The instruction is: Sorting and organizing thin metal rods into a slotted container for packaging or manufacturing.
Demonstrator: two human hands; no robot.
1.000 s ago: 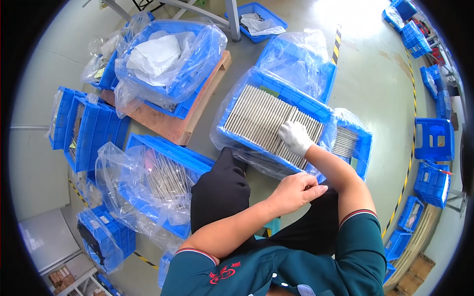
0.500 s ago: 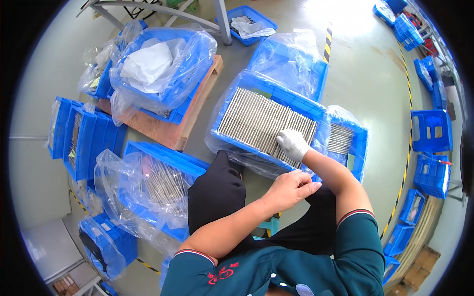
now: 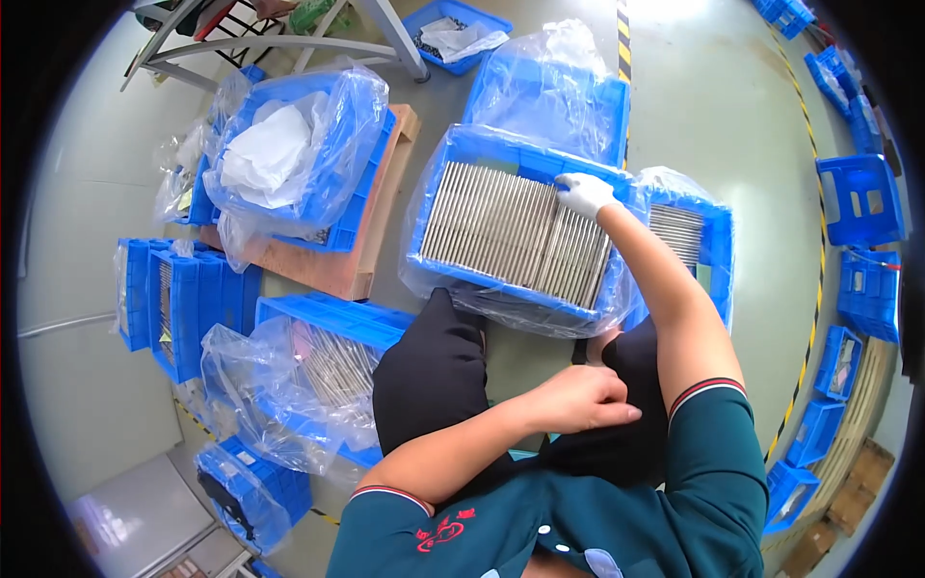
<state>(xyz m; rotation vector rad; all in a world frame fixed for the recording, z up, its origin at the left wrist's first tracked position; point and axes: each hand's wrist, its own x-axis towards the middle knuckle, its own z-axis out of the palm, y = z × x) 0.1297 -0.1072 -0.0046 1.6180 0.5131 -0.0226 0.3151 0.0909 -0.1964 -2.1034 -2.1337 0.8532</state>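
In front of me a blue crate (image 3: 462,277), lined with clear plastic, holds a dense row of thin metal rods (image 3: 487,226) lying side by side. A narrow gap splits the row towards its right side. At the far end of that gap is my right hand (image 3: 586,196) in a white glove, its fingers bent and pressed together on the rod ends; the fingertips are partly hidden. Bare and loosely closed, my left hand (image 3: 583,400) rests over my right thigh, with nothing visible in it.
A second crate of rods (image 3: 677,231) stands right of the first. Behind is a plastic-covered blue crate (image 3: 549,101). On the left are a crate of loose rods (image 3: 332,366) and a wooden pallet (image 3: 371,250) bearing bagged crates. More blue crates (image 3: 862,197) line the right wall.
My gloved right hand has moved from the near part of the rods to their far ends. The left hand stays closed over my thigh. The whole view has shifted slightly.
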